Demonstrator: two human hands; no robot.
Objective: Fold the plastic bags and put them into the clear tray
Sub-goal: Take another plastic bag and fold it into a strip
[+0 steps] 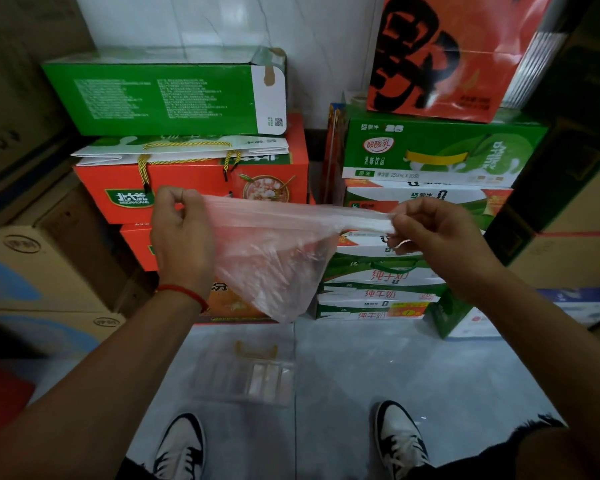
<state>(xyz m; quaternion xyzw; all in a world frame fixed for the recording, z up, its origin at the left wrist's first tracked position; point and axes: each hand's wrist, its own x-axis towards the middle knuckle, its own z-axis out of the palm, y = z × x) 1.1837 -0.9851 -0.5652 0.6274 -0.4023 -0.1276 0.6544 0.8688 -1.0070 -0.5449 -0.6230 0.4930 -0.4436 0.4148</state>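
Both hands were raised in front of the person, each pinching one end of a pink plastic bag (274, 251). Fingers and thumb of the left hand (182, 233) gripped the bag's left top corner, and the right hand (437, 237) gripped the bunched, whitish right end, so the top edge stretched nearly level between them. A red string (184, 292) circled the left wrist.

Behind the bag, stacked cartons filled the far side against a pale wall: a green box (160, 95) lay on top of an orange-red box (194, 188) with yellow rope handles on the left, and green-and-white milk cartons (430, 154) rose on the right beneath a large orange box (440, 60) with a black character. Brown cardboard boxes (42, 271) stood at the left edge, and more boxes lined the right edge. The held bag covered part of the cartons directly behind it.

It was thin and translucent, pale pink, wrinkled, and hung from the taut top edge down to a rounded point in the air, touching nothing but the hands.

Below it, on the grey tiled floor (413, 382), sat the clear tray (246, 372), well apart from the bag. Something pale and folded seemed to lie in its right part, though blur kept me from telling what. Two black-and-white shoes (182, 445) stood nearer the camera, one to each side of the tray.
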